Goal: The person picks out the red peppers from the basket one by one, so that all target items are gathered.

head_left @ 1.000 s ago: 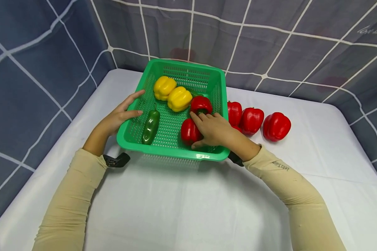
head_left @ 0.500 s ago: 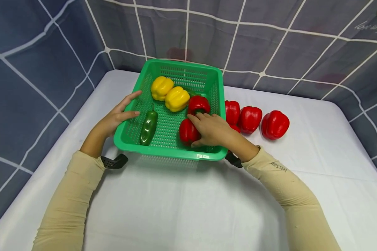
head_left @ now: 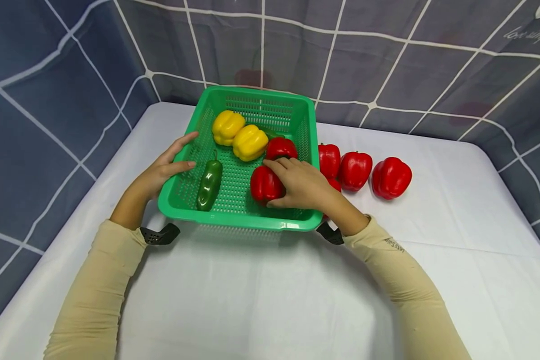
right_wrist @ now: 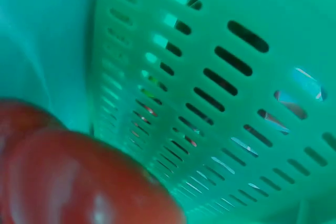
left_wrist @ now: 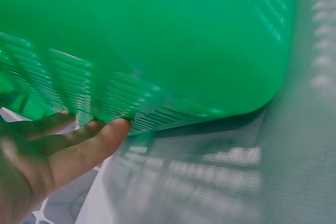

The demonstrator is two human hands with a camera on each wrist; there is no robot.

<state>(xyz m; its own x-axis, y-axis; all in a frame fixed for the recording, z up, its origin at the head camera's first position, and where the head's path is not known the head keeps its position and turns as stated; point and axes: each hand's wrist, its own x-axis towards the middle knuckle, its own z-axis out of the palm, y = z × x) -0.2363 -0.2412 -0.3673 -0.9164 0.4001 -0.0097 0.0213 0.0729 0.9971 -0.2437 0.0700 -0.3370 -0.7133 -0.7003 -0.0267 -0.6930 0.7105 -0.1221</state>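
Observation:
A green plastic basket (head_left: 238, 218) stands on the white-covered table. My left hand (head_left: 155, 172) is at its left side, fingers straight; in the left wrist view the fingertips (left_wrist: 118, 129) touch the slotted outer wall. Inside the basket, my right hand (head_left: 303, 186) grips a red bell pepper (head_left: 264, 185) near the front right corner, thumb in front and fingers over the top. Another red bell pepper (head_left: 281, 147) lies just behind it. Two yellow bell peppers (head_left: 227, 127) sit at the back left, and a long green pepper (head_left: 210, 184) lies along the left wall.
Several more red bell peppers (head_left: 355, 171) lie on the table right of the basket, partly hidden behind its wall and my right wrist. A second green item (head_left: 272, 133) shows behind the yellow peppers. A dark checked curtain (head_left: 297, 50) encloses the back and sides.
The whole scene has slid slightly left in the head view. My right hand stays on the red bell pepper, more of which now shows. My left hand keeps its place at the basket.

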